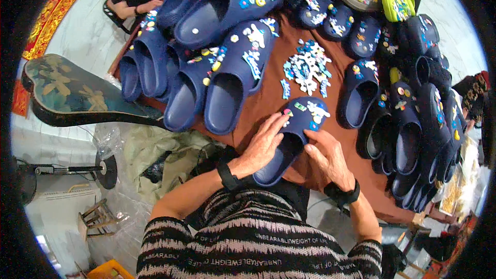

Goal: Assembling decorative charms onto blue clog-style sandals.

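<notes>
Counter [374, 191], draped in plain brown cloth, is carrying the stock. Rows of navy-blue moulded clogs with coloured charms [225, 98] are crowding its left side; further decorated navy clogs [359, 95] are lining its right. 1 lime-green clog [399, 5] is sitting near the far right. A heap of small white-and-blue charms [307, 67] is lying at centre.

Room: pale marbled floor [93, 36] is surrounding the counter. A dark, curvy-edged panel painted with golden flowers [77, 90] is extending leftward from it. Crumpled pale-green sheeting [160, 157] and a small wooden stool [95, 219] are occupying the lower left.

Item in work: 1 navy open-heeled clog with charms on its upper [287, 150] is pointing toward the heap at the counter's near edge, its heel facing the wearer.

Hands, 2, black bands at the wrists: the left hand [261, 144] is lying along the clog's left side, fingers extending onto the upper; the right hand [330, 157] is bending its fingers against the right side. How firmly they are gripping, the view is not showing.
</notes>
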A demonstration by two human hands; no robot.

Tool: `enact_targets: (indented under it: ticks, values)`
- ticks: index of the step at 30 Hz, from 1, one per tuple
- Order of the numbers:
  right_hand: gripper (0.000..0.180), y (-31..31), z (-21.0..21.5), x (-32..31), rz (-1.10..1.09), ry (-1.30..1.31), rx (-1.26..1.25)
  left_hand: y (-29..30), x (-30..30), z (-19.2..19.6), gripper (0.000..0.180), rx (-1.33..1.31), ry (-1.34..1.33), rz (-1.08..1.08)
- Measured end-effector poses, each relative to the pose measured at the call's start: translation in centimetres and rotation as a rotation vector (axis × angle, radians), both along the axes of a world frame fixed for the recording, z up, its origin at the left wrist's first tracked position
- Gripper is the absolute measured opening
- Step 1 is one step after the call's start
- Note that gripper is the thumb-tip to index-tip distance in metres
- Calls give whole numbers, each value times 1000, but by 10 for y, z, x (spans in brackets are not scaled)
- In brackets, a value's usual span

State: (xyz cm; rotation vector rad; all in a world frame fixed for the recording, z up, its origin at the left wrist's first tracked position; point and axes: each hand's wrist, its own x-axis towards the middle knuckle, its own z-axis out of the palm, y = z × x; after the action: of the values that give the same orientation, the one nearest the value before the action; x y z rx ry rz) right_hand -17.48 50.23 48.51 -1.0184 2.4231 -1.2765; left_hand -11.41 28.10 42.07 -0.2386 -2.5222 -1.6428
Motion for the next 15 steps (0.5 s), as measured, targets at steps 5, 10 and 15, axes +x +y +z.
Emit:
enact_targets:
  ticks: [5,10,15]
  values:
    - [36,6,0,16,-109,-39,-133,-1,3,1,55,61,18,4]
    - [21,6,4,27,-204,-19,-252,-10,3,28,56,47,94,11]
    - [19,7,-4,25,-190,37,-225,-34,-6,65,51,-69,330,99]
